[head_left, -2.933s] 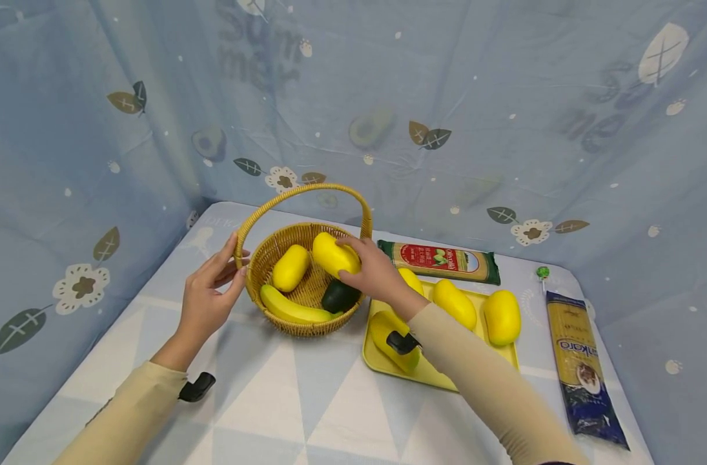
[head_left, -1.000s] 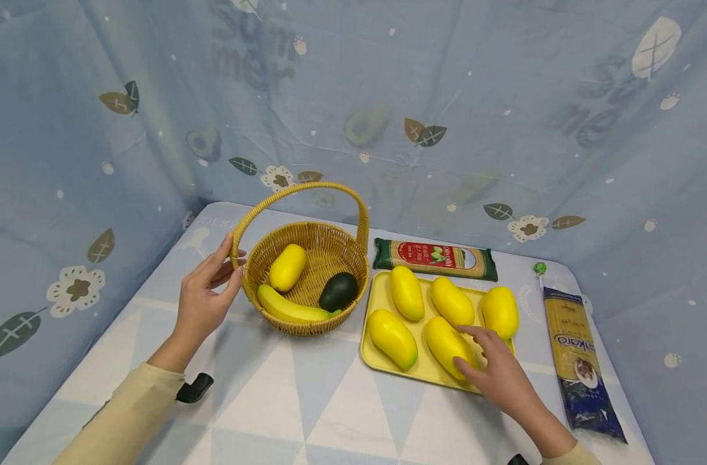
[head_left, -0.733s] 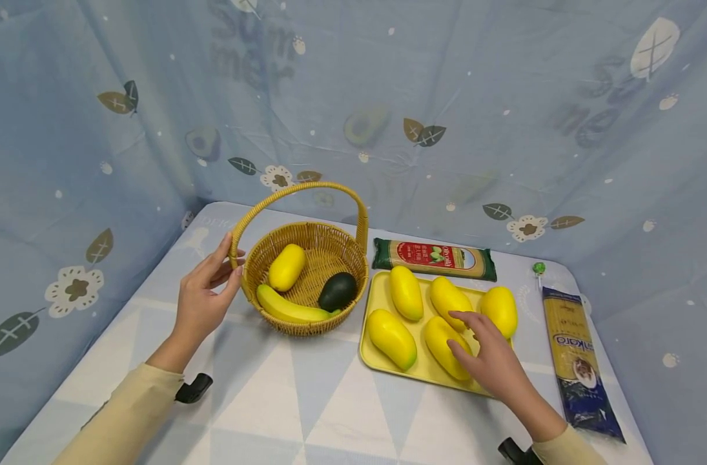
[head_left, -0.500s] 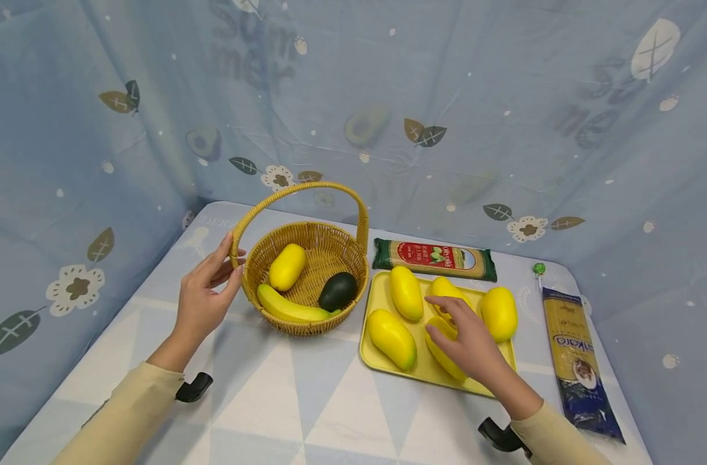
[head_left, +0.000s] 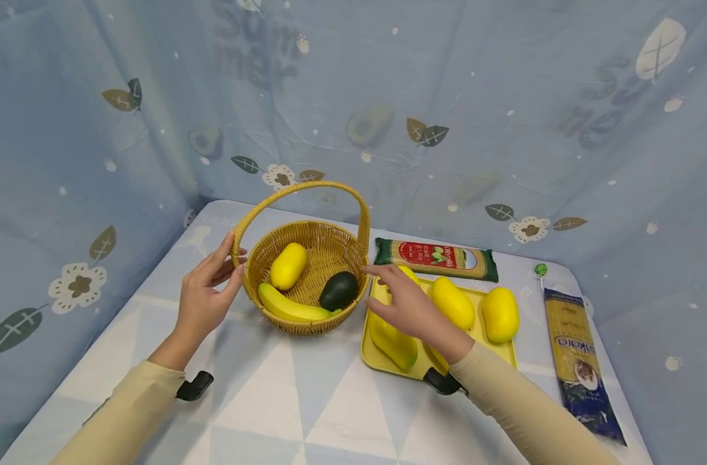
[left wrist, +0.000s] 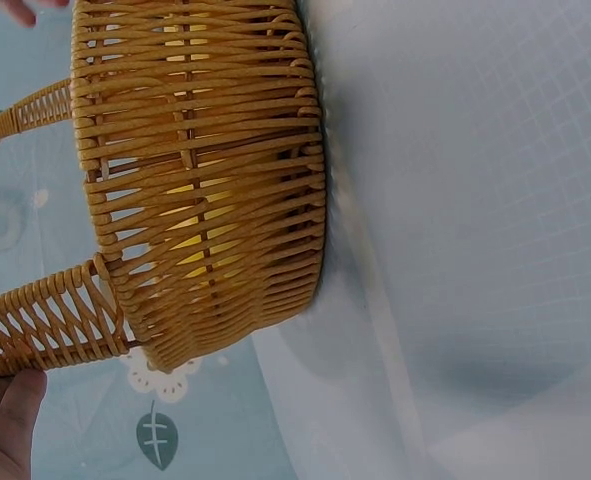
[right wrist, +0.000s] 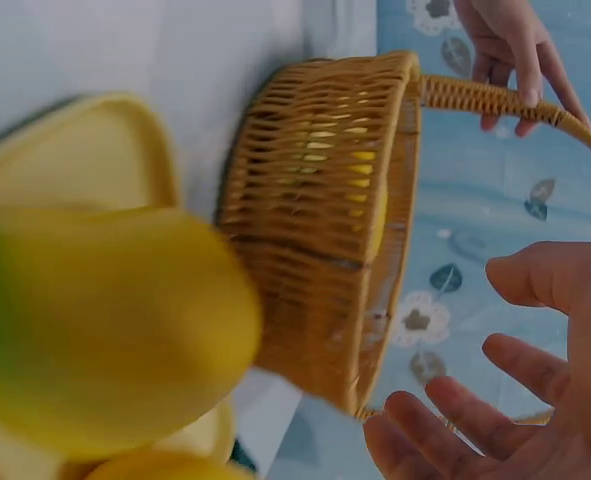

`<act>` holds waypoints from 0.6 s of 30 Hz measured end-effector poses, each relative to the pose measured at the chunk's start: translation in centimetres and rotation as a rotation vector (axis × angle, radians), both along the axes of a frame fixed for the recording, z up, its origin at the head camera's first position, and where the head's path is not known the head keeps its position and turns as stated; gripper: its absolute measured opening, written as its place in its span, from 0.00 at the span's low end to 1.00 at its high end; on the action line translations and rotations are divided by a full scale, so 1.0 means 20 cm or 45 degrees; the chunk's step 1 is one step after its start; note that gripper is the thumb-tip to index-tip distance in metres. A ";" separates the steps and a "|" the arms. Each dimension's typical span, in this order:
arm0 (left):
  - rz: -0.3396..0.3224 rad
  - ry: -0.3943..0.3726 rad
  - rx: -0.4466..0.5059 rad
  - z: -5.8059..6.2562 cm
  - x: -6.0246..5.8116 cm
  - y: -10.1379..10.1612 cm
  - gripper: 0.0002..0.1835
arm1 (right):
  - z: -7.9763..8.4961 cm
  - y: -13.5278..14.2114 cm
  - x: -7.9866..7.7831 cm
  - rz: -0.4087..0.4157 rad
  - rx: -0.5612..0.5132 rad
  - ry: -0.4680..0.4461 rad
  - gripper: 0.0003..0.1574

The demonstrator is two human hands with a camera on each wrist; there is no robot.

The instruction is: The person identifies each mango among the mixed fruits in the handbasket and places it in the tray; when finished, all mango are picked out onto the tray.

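Note:
A round wicker basket (head_left: 307, 328) with a tall arched handle stands on the table in the head view. My left hand (head_left: 204, 294) pinches the left foot of its handle (head_left: 301, 186) between thumb and fingers. Inside lie a yellow mango (head_left: 288, 266), a banana (head_left: 292, 306) and a dark green avocado (head_left: 339, 290). My right hand (head_left: 408, 303) holds nothing; its spread fingers hover at the basket's right rim, over the left part of a yellow tray (head_left: 382, 369). Several mangoes are on the tray, including a green-tipped mango (head_left: 395, 342) partly hidden by this hand.
Behind the tray lies a green-ended noodle packet (head_left: 437, 258). To the right are a mango (head_left: 501, 314) at the tray's edge, a green lollipop (head_left: 541, 270) and a blue-and-gold pasta packet (head_left: 582, 368). A patterned blue curtain (head_left: 353, 77) encloses the table.
My right hand held a mango in the basket, then let it go on the tray's front right. Empty, it has since moved left to the basket's rim. My left hand stays on the handle.

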State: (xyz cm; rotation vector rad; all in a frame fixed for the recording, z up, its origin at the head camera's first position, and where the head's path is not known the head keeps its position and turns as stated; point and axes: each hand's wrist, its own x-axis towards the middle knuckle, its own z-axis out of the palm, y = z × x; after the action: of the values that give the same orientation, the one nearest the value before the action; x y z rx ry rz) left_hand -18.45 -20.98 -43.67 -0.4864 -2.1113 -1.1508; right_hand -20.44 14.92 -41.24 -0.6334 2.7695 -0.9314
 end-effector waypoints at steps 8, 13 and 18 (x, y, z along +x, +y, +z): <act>-0.005 -0.046 0.003 -0.05 -0.02 -0.04 0.41 | 0.03 -0.27 -0.19 0.103 -0.044 -0.079 0.36; 0.008 -0.031 0.001 -0.04 -0.01 -0.04 0.42 | -0.01 -0.44 -0.28 0.179 0.045 -0.149 0.37; 0.008 0.015 -0.021 0.04 0.02 0.02 0.41 | -0.03 -0.57 -0.35 0.192 0.092 -0.188 0.38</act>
State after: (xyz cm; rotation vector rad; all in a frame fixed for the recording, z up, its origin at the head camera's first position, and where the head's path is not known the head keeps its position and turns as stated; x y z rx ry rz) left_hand -17.97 -20.59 -42.89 -0.4928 -2.1118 -1.1253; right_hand -27.53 3.48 -41.90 -0.7196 2.5721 -0.8086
